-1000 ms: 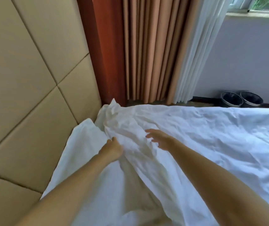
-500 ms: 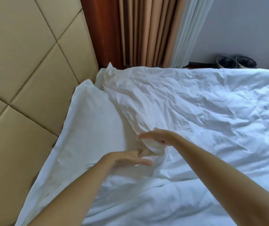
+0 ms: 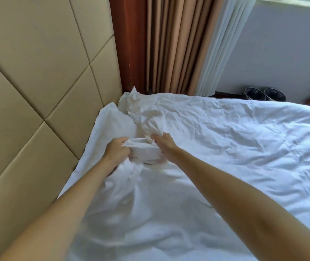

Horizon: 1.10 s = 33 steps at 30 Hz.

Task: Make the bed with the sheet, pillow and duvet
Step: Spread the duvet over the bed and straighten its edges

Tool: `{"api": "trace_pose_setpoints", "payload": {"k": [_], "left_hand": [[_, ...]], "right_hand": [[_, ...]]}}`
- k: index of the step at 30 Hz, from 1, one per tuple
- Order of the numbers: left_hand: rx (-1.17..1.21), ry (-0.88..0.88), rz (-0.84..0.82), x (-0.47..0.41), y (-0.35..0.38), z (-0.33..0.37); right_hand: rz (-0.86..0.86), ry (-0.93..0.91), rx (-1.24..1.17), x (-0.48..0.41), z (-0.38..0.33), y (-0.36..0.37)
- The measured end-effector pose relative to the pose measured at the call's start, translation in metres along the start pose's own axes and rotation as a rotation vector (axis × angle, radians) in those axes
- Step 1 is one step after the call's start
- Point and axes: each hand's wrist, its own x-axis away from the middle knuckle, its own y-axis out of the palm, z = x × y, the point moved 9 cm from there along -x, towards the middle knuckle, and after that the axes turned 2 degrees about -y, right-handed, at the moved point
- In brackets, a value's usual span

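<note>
Wrinkled white duvet [image 3: 225,147] spread wide, top edge bunched, smoother white pillow [image 3: 109,125] just left of it

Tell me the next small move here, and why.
Probably the left hand and right hand should draw apart to spread the duvet flat: both grip its edge bunched between them, creased, near the headboard.

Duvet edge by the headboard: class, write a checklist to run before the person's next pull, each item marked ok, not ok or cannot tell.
1. Left hand grips the duvet edge: ok.
2. Right hand grips the same bunch: ok.
3. Duvet surface smooth: not ok, creased all over.
4. Far corner by the headboard flat: not ok, crumpled.
5. White layer beside the headboard is sheet or pillow: cannot tell.
</note>
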Motion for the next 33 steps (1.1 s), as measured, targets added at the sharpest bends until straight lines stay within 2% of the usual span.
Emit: {"api": "trace_pose_setpoints", "payload": {"k": [3, 6, 9, 11, 12, 13, 15, 16, 17, 18, 20, 23, 25, 27, 29, 33], "left_hand": [[0.181, -0.007, 0.162, -0.004, -0.071, -0.002], [0.239, -0.129, 0.238, -0.010, -0.099, -0.039], [0.156, -0.205, 0.383, -0.014, -0.109, -0.087], [0.064, -0.205, 0.475, -0.002, -0.117, -0.098], [0.105, -0.219, 0.447, 0.003, -0.114, -0.102], [0.156, -0.241, 0.346, 0.006, -0.105, -0.111], [0.181, -0.314, -0.037, 0.013, -0.071, -0.136], [0.112, -0.359, -0.217, 0.021, -0.056, -0.150], [0.019, -0.390, -0.321, 0.029, -0.048, -0.165], [-0.092, -0.403, -0.347, 0.036, -0.044, -0.177], [-0.181, -0.374, -0.236, 0.035, -0.039, -0.192], [-0.136, -0.221, 0.017, 0.029, -0.051, -0.179], [-0.129, -0.223, 0.222, 0.032, -0.090, -0.174], [-0.327, -0.271, 0.380, 0.046, -0.133, -0.177], [-0.402, -0.292, 0.429, 0.061, -0.152, -0.191], [-0.476, -0.386, 0.393, 0.085, -0.133, -0.229]], "right_hand": [[-0.019, -0.107, 0.006, -0.015, -0.071, 0.039], [-0.026, -0.197, -0.093, -0.022, -0.108, 0.056], [-0.157, -0.102, -0.175, -0.028, -0.084, 0.080], [-0.358, 0.002, -0.194, -0.031, -0.055, 0.114], [-0.446, 0.038, -0.153, -0.032, -0.042, 0.130], [-0.494, 0.066, -0.096, -0.032, -0.031, 0.142], [-0.496, 0.120, 0.002, -0.031, -0.014, 0.154], [-0.474, 0.130, 0.039, -0.031, -0.007, 0.156], [-0.458, 0.123, 0.077, -0.028, -0.003, 0.158], [-0.445, 0.102, 0.124, -0.024, 0.001, 0.160], [-0.436, 0.047, 0.180, -0.015, 0.005, 0.163], [-0.421, 0.004, 0.282, -0.002, 0.013, 0.165], [-0.423, -0.027, 0.318, 0.008, 0.010, 0.167], [-0.450, -0.081, 0.314, 0.021, 0.004, 0.175], [-0.513, -0.143, 0.386, 0.039, 0.002, 0.191], [-0.747, -0.159, 0.685, 0.082, 0.043, 0.225]]}}
